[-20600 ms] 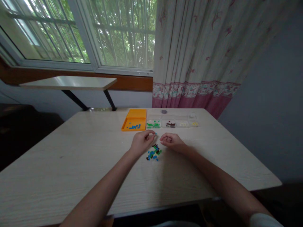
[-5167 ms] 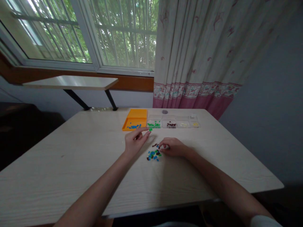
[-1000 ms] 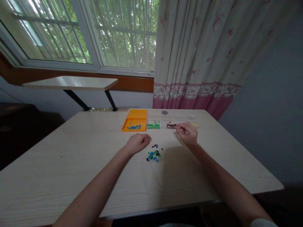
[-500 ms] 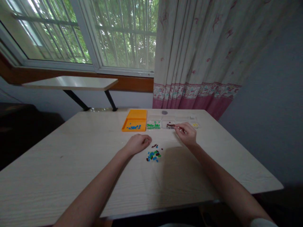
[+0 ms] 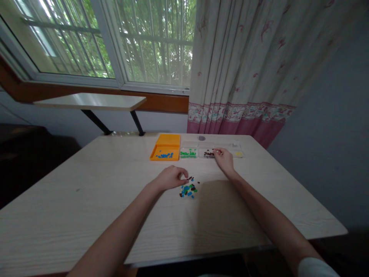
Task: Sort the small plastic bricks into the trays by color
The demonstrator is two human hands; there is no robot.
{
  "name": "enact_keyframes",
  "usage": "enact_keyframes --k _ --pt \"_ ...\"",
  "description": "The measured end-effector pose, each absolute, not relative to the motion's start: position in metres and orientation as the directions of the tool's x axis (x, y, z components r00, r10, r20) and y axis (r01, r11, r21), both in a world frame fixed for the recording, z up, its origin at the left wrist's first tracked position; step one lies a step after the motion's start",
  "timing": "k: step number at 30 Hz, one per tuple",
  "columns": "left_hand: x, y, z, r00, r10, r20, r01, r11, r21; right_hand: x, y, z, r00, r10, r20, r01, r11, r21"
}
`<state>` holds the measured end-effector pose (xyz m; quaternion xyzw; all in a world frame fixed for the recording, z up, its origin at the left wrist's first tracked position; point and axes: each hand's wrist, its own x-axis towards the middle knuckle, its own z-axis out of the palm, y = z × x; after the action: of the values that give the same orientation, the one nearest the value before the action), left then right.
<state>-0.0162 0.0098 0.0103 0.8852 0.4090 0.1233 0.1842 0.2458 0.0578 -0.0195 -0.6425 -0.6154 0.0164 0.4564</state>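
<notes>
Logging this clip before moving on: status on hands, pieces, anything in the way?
Left hand open at far edge of pile. Right hand at boxed brown pieces; grip unclear. Pile mixed: blue, green, brown. No obstruction visible.

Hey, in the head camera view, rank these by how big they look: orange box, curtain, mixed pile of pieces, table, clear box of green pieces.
1. Table
2. Curtain
3. Orange box
Not ranked: mixed pile and clear box of green pieces look alike, and the pile is nearer the camera.
</notes>
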Motion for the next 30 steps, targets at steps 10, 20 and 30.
enact_keyframes --k 10,20,30 --pt "-0.016 0.012 0.007 0.664 0.745 0.056 0.641 -0.607 0.470 0.239 0.037 -0.015 0.023 0.826 0.563 0.778 0.339 -0.528" --pt "-0.007 0.012 0.001 0.591 0.788 0.174 0.406 -0.477 0.780 0.183 -0.013 -0.013 -0.396 0.748 0.533 0.644 0.639 -0.419" --pt "-0.001 0.008 0.002 0.577 0.800 0.161 0.350 -0.421 0.837 0.182 -0.015 -0.013 -0.359 0.695 0.623 0.601 0.683 -0.415"
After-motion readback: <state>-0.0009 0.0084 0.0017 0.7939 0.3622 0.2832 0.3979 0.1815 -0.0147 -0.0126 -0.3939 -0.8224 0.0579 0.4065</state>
